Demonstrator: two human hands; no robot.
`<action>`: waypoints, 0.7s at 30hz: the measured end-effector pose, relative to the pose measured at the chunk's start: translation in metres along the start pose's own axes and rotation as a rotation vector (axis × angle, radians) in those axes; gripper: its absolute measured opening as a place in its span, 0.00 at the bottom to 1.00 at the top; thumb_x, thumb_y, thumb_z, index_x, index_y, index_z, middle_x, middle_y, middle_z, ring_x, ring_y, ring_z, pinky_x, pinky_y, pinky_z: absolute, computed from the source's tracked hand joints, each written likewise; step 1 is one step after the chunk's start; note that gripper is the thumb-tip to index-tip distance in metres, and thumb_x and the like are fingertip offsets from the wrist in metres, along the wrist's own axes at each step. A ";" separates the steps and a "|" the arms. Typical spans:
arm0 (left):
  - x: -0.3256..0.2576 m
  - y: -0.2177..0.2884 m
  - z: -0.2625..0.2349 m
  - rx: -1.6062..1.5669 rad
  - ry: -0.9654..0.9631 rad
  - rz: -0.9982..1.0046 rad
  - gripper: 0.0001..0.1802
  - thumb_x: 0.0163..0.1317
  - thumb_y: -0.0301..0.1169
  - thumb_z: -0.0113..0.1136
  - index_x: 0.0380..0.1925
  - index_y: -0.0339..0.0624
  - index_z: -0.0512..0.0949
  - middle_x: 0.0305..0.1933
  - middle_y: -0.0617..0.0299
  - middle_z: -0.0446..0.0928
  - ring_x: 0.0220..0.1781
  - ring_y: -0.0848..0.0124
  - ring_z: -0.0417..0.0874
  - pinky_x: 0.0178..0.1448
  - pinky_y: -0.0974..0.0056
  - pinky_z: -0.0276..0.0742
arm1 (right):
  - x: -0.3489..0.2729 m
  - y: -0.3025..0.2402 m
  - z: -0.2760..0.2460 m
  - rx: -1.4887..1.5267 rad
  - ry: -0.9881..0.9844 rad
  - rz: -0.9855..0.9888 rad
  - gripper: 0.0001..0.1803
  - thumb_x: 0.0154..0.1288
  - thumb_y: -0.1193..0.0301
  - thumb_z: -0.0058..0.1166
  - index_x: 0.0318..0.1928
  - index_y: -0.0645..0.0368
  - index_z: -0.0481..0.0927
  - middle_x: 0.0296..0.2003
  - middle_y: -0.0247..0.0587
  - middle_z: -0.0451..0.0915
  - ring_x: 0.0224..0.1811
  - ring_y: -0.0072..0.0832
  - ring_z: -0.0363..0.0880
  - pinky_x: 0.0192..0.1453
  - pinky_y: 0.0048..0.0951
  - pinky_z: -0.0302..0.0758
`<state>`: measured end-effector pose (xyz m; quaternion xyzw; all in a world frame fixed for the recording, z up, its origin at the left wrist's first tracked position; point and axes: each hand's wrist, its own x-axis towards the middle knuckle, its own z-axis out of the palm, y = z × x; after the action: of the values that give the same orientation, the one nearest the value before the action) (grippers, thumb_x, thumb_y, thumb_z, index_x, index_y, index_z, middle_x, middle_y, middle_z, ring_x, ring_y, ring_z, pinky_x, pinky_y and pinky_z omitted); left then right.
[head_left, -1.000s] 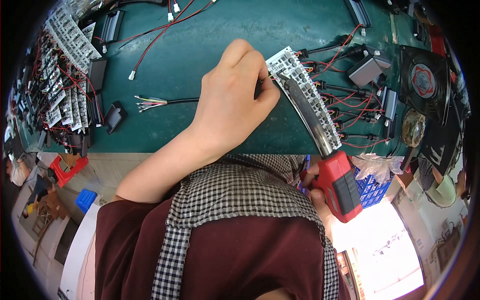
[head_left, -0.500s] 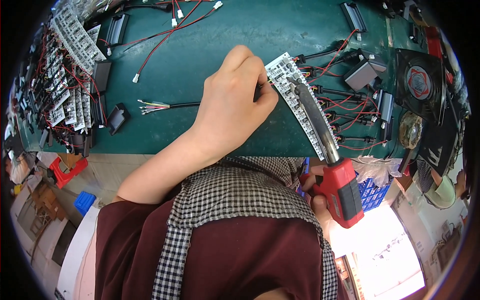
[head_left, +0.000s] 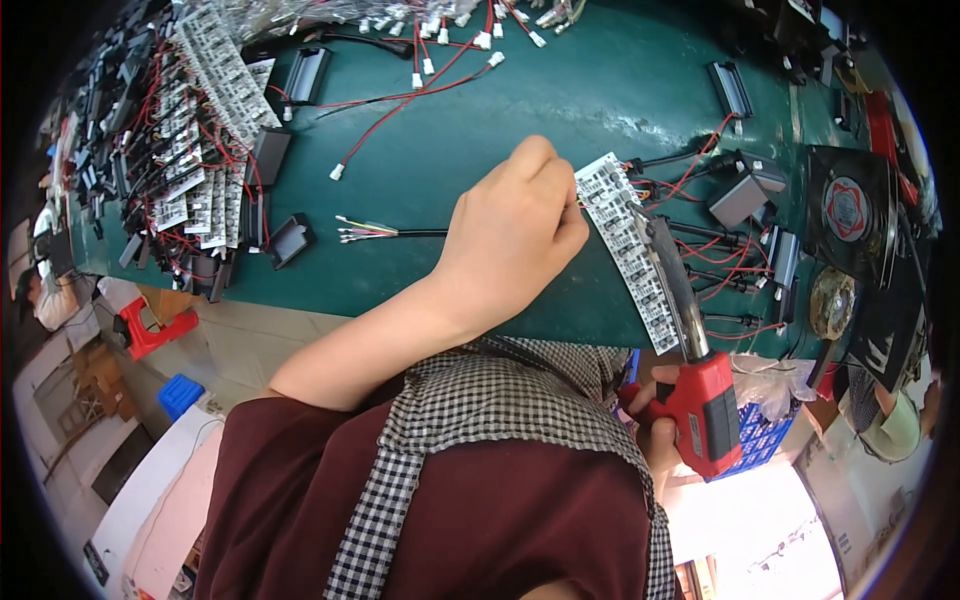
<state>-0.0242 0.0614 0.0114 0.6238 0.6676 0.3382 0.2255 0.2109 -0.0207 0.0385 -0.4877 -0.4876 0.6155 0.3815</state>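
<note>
My left hand [head_left: 515, 235] is closed in a pinch on a black cable [head_left: 422, 233]. The cable's stripped, coloured wire ends stick out to the left of the hand; its other end is hidden by the fingers. Those fingertips are at the upper left edge of a white circuit board strip [head_left: 622, 245]. In my right hand [head_left: 660, 435], partly hidden, is a red and black soldering gun [head_left: 705, 415]. Its long dark barrel slants up over the board, the tip near the board's upper right part. Several black cables with red wires [head_left: 710, 240] run from the board's right edge.
At left lies a heap of circuit boards [head_left: 190, 190], wires and black housings. Red wires with white connectors [head_left: 415, 90] are at the back. On the right are black housings [head_left: 745, 200], a fan [head_left: 850, 205] and a lump in a holder [head_left: 832, 303]. The green table's front edge is near my apron.
The view has shifted, so everything sits lower and mostly further right in the picture. Both hands keep about the same place relative to the board, with the same things held.
</note>
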 end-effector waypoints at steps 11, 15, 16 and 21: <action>0.044 -0.034 -0.059 0.649 0.157 0.025 0.14 0.55 0.20 0.52 0.43 0.40 0.74 0.45 0.53 0.74 0.45 0.54 0.76 0.48 0.55 0.74 | -0.003 -0.005 0.005 -0.061 0.111 -0.019 0.26 0.50 0.75 0.41 0.53 0.67 0.68 0.26 0.39 0.74 0.30 0.23 0.67 0.42 0.26 0.65; 0.052 -0.059 -0.082 0.767 0.105 -0.032 0.17 0.53 0.19 0.53 0.45 0.40 0.75 0.46 0.54 0.74 0.46 0.56 0.76 0.49 0.55 0.74 | -0.004 -0.001 0.004 -0.042 0.111 -0.014 0.25 0.56 0.67 0.47 0.53 0.66 0.68 0.25 0.38 0.74 0.28 0.22 0.67 0.38 0.24 0.66; 0.053 -0.061 -0.081 0.771 0.113 -0.031 0.17 0.53 0.19 0.53 0.45 0.40 0.75 0.46 0.54 0.74 0.46 0.56 0.76 0.49 0.55 0.74 | -0.005 0.003 0.003 -0.068 0.143 -0.021 0.27 0.58 0.61 0.50 0.51 0.69 0.69 0.31 0.42 0.75 0.24 0.23 0.69 0.30 0.23 0.64; 0.052 -0.062 -0.081 0.569 0.146 -0.004 0.11 0.52 0.17 0.51 0.37 0.36 0.72 0.38 0.52 0.73 0.40 0.51 0.76 0.45 0.54 0.72 | -0.004 0.002 0.007 -0.083 0.199 -0.038 0.31 0.60 0.54 0.54 0.50 0.72 0.67 0.40 0.48 0.75 0.20 0.24 0.72 0.24 0.23 0.65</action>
<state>-0.1309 0.0996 0.0267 0.6346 0.7513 0.1810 -0.0067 0.2051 -0.0265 0.0380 -0.5526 -0.4814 0.5358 0.4192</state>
